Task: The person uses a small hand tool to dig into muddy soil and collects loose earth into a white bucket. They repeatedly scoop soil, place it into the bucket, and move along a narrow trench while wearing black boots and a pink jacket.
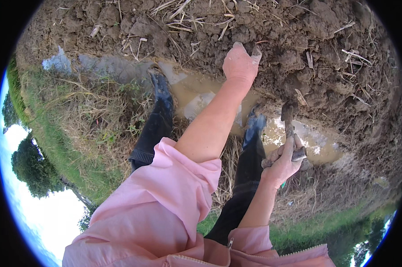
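My left hand [242, 63] reaches to the brown clods of soil [281, 65], its muddy fingers bent against them. A thin reddish strand, perhaps an earthworm, lies right at its fingertips [261, 41]; whether they pinch it is hidden. Lower right, my right hand [282, 158] is closed around the T-shaped grip of a small muddy digging tool [288, 125], one finger laid along its shaft. The tool's blade points away from me, at the soil's edge beside a puddle [314, 140].
Muddy water [194, 86] runs between the soil and a bank of dry grass [90, 116]. My black rubber boots [161, 96] stand apart at the water's edge. Straw stalks [224, 30] lie scattered over the clods. Trees [34, 165] rise far left.
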Motion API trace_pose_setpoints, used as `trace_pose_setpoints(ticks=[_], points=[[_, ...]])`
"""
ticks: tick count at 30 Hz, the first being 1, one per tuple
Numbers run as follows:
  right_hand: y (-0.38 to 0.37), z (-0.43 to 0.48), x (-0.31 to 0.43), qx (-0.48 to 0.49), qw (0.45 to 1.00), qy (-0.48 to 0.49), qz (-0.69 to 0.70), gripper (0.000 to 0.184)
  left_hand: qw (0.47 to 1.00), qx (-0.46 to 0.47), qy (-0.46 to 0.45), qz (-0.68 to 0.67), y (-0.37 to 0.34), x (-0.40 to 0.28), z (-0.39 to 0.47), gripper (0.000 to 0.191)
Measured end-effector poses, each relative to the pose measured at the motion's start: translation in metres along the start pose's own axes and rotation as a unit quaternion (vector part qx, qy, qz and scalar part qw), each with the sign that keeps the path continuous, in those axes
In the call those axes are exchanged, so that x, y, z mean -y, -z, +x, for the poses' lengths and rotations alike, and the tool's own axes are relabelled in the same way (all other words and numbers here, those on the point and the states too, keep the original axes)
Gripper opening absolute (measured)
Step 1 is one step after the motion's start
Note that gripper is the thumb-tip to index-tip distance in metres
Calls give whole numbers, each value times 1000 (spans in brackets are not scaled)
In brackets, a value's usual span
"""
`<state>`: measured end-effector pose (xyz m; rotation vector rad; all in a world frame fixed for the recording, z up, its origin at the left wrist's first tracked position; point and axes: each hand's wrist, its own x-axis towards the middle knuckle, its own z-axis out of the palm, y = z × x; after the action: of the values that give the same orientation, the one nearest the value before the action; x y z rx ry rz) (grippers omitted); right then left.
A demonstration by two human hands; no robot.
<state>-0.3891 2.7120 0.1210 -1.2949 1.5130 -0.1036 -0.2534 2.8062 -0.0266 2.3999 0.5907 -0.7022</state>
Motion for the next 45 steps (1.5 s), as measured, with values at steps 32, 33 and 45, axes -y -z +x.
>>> trace_pose_setpoints(ticks=[32, 33, 45], points=[[-2, -1, 7, 2, 1000, -18, -5, 27, 944, 89, -265, 173, 14, -29, 11, 11], [-2, -2, 8, 1, 1000, -17, -5, 27, 944, 98, -266, 167, 13, -26, 7, 12], [-7, -2, 0, 6, 1000, 17, -19, 24, 981, 157, -48, -100, 42, 96, -73, 26]])
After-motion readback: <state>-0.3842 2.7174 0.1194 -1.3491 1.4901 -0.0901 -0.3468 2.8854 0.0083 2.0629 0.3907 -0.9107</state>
